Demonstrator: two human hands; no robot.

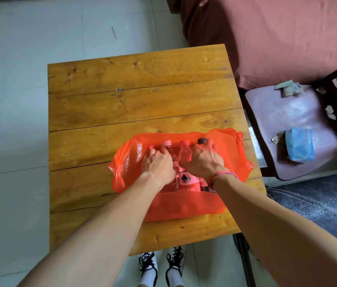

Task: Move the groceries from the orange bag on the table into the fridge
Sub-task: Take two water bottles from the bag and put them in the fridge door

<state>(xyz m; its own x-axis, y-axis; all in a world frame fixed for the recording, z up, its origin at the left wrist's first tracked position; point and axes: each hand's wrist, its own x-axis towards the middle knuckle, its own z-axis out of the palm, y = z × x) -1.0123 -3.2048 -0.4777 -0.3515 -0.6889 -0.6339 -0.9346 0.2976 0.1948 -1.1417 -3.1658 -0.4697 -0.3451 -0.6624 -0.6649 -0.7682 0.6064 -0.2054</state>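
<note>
An orange plastic bag [186,206] lies flat on the wooden table [138,100], its mouth facing away from me. Several plastic bottles [185,151] lie inside it, their red caps and one dark cap [202,140] showing at the mouth. My left hand [159,164] reaches into the bag, fingers curled round the bottles at the left. My right hand [203,159], with a braided bracelet at the wrist, reaches in beside it, fingers spread and bent over the bottles at the right. The fridge is out of view.
A purple chair seat [277,133] stands right of the table with a blue packet [299,145] and scraps on it. A bed with a reddish cover [277,38] lies behind. Dark patterned fabric [308,204] is at the right. Pale floor tiles [12,100] spread to the left.
</note>
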